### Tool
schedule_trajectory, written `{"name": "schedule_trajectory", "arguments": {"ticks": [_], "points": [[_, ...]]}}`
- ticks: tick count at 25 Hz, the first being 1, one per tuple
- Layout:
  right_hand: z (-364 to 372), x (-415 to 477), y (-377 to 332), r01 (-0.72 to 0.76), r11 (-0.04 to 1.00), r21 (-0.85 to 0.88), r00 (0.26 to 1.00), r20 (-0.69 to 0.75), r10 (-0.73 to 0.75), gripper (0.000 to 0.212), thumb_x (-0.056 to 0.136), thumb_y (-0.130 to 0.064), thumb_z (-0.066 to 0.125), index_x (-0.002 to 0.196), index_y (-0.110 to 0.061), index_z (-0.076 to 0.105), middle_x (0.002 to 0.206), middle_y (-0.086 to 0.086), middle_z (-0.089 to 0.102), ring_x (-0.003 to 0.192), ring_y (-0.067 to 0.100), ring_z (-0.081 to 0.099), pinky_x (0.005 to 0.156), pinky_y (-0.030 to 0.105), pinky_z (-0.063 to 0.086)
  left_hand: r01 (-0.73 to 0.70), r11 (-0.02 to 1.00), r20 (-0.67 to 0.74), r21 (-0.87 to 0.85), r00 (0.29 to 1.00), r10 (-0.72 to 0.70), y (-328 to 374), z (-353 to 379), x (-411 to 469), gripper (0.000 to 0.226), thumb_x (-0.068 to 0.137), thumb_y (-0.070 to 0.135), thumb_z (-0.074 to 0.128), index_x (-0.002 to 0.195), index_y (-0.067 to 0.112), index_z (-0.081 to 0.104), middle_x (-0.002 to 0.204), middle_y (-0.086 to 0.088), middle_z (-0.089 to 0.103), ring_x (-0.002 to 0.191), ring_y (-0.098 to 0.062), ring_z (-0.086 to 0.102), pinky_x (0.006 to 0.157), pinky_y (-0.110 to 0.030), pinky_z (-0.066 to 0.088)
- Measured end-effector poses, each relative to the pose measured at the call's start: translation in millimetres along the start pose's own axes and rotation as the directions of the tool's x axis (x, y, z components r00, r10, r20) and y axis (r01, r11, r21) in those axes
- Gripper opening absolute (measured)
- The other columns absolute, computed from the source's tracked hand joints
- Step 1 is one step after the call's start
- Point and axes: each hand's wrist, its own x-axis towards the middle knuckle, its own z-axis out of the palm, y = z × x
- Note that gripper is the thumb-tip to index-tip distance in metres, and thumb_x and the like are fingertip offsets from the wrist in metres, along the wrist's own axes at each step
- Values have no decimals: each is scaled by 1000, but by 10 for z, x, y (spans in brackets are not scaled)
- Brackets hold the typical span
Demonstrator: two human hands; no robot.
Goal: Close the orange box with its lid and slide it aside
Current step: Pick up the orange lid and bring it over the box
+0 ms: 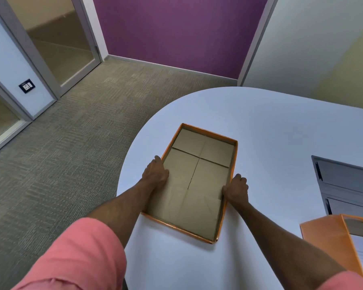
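A shallow orange lid lies open side up on the white table, showing its brown cardboard inside. My left hand grips its left long wall, fingers curled over the rim. My right hand grips the right long wall in the same way. The lid's left near corner overhangs the table's curved edge. The deeper orange box stands at the lower right, cut off by the frame, with white paper visible inside it. The lid and box are well apart.
The white table has a rounded left edge, with carpeted floor beyond it. A grey open box sits at the right edge of the view, behind the orange box. Glass doors and a purple wall stand further off.
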Motion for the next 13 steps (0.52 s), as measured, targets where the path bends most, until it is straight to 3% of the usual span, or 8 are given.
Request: {"name": "schedule_trajectory", "arguments": {"ticks": [2,4,6,10,13], "points": [[8,4,3,-33,998,51,999,41,31,31,86,-7,58,113,6,49,115,23,53,103,33,53,88,40,47,18,1000,34,-17,999,-17,27,62,-2,56,94,23,51,141,1,29,141,-19,45,128,-34,48,108,-47,42],[1,-10,7,-63,992,110,996,71,55,13,85,0,55,96,-1,49,100,18,53,88,25,49,74,35,45,34,998,1,-55,999,-34,43,95,-34,44,96,17,46,136,2,37,137,-19,48,124,-33,50,105,-44,44],[-50,-25,15,-83,982,167,995,74,71,14,82,7,50,89,-4,45,94,15,51,84,25,48,69,31,42,59,992,-49,-113,997,-64,52,65,-59,33,97,12,43,127,0,45,130,-21,51,117,-34,54,99,-42,48],[-277,-62,42,-71,963,260,997,48,61,21,80,13,45,98,9,55,102,22,62,92,35,59,73,37,49,47,963,-127,-267,988,-84,68,-63,-140,19,92,0,45,108,-3,55,118,-24,59,107,-36,59,92,-41,52],[-564,-116,43,-58,941,332,998,21,54,32,83,15,43,112,10,56,111,27,63,99,40,62,84,44,57,49,927,-181,-371,976,-124,216,-186,-286,23,88,-5,50,110,-3,58,116,-23,59,107,-34,59,89,-39,52]]}}
